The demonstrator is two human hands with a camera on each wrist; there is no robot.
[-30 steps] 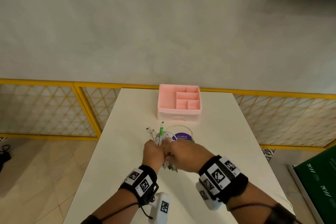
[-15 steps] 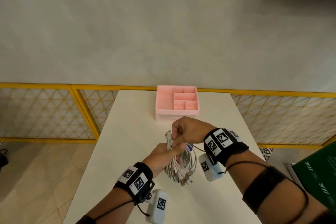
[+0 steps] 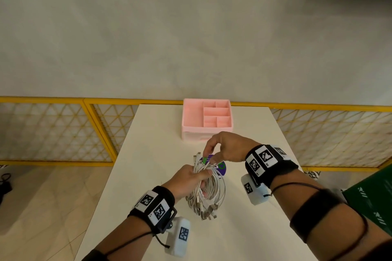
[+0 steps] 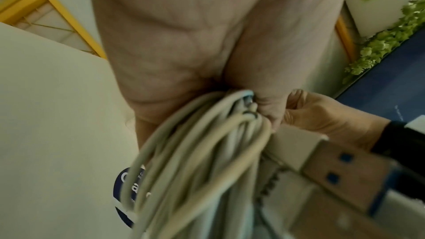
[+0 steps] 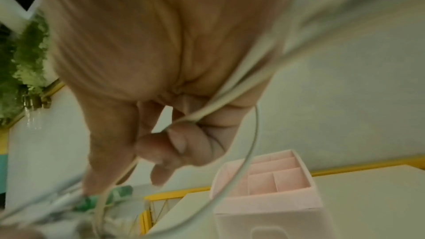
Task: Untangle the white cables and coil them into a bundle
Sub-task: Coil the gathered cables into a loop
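Observation:
A coil of white cables (image 3: 209,188) hangs above the white table (image 3: 148,176), its USB plugs dangling at the bottom. My left hand (image 3: 191,176) grips the top of the coil, fingers curled round the strands (image 4: 207,134). Just above it, my right hand (image 3: 220,148) pinches the cable ends by a green-tipped plug (image 3: 204,160); in the right wrist view a thin white cable (image 5: 230,101) runs through its curled fingers. A USB plug (image 4: 345,170) looms close in the left wrist view.
A pink compartment organiser (image 3: 206,119) stands at the table's far edge. A round purple sticker (image 3: 220,168) lies on the table under the coil. Yellow railings (image 3: 63,129) flank the table. A green box (image 3: 373,197) sits at the right.
The hands were pressed together low over the table; the right hand has since lifted up and away, and the coil now hangs from the left hand.

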